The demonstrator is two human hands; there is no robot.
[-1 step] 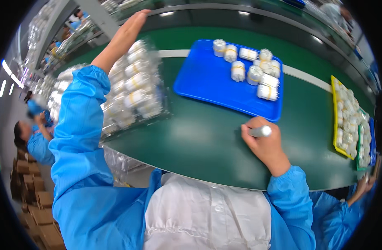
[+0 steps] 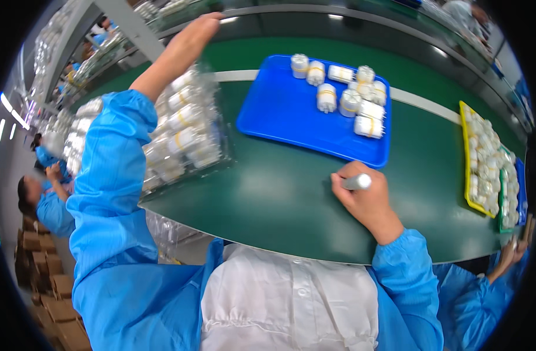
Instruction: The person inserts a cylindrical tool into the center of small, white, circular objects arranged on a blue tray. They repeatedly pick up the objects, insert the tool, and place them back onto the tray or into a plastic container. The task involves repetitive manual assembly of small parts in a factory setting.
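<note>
My right hand [image 2: 364,196] is closed around a grey-white marker pen [image 2: 357,182], just in front of a blue tray [image 2: 291,128]. The pen's pale rounded end points up toward me and its other end is hidden under the hand. Several white rolls [image 2: 326,98] with yellow bands, clear-wrapped, sit in the tray's far and right part, some upright and some lying down. My left hand [image 2: 189,45] is raised beyond a stack of clear-bagged white rolls [image 2: 186,120], seen edge-on with its fingers stretched out away from me. Nothing shows in it.
The green table [image 2: 268,205] has a curved near edge. At its right end stand a yellow tray [image 2: 468,158] of rolls and a green tray [image 2: 504,202] beside it. Another person's hand [image 2: 506,257] is near there. Cardboard boxes [image 2: 52,275] are piled at lower left.
The whole view has shifted slightly, so the trays and rolls appear a little farther left. Both hands keep their poses, and the marker pen stays in my right hand.
</note>
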